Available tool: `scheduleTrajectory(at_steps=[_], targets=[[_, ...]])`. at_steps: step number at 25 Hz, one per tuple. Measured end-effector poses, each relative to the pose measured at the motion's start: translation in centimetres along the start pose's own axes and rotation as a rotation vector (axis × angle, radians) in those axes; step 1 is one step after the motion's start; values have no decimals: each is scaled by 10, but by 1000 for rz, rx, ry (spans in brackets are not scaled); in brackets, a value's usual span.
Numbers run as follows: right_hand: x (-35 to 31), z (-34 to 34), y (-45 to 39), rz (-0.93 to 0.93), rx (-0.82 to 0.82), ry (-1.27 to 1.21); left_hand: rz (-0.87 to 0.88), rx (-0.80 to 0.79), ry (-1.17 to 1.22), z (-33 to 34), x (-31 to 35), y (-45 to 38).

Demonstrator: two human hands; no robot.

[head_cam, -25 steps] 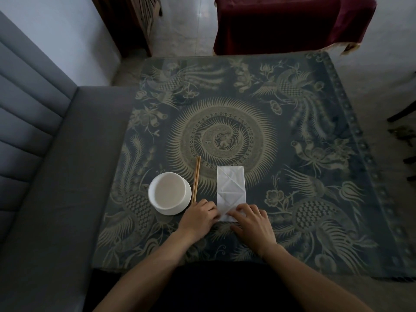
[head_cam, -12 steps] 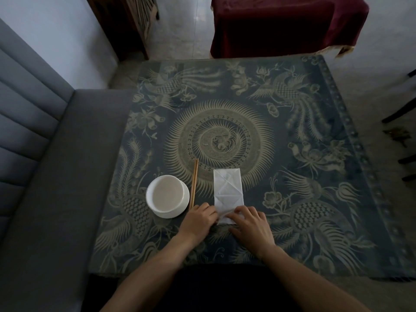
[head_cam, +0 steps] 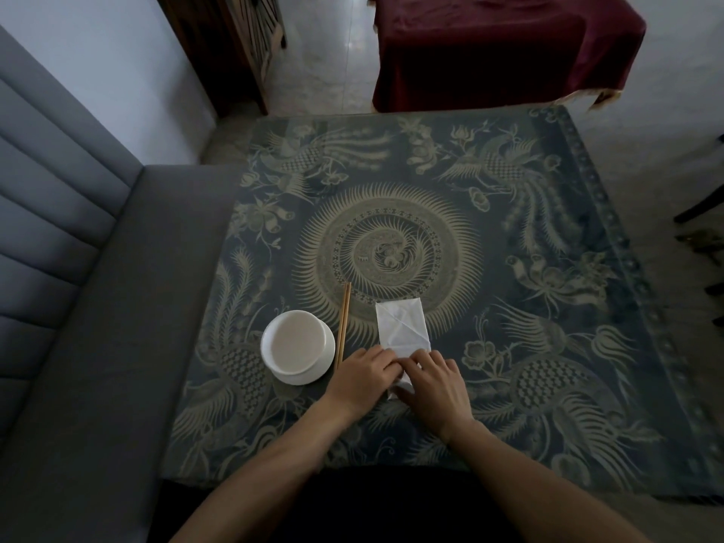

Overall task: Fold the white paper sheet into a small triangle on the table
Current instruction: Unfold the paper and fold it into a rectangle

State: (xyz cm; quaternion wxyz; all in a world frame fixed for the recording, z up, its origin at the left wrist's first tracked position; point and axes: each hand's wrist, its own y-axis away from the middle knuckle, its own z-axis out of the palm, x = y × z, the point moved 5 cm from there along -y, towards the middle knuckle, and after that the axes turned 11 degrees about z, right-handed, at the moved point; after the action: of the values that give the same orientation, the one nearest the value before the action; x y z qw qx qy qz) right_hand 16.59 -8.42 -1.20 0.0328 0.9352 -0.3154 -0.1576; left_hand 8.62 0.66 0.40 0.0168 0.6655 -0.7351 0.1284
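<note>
White paper strip just right of chopsticks, creased, on patterned table. Left hand and right hand together, pressing near end flat. Best kept aligned to existing diagonal crease, pressed firmly along fold

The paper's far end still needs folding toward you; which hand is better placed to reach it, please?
Probably the right hand: the paper extends straight beyond it, while the left hand sits beside the chopsticks.
</note>
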Motion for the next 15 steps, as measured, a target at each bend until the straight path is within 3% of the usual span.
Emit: scheduleTrajectory(at_steps=[4, 7, 15], targets=[[6, -2, -4, 104, -22, -66, -51, 76, 38, -4, 3, -2], [13, -5, -5, 200, -6, -118, -204, 96, 55, -2, -4, 12], [30, -9, -5, 458, 40, -368, -103, -312, 17, 34, 10, 25]])
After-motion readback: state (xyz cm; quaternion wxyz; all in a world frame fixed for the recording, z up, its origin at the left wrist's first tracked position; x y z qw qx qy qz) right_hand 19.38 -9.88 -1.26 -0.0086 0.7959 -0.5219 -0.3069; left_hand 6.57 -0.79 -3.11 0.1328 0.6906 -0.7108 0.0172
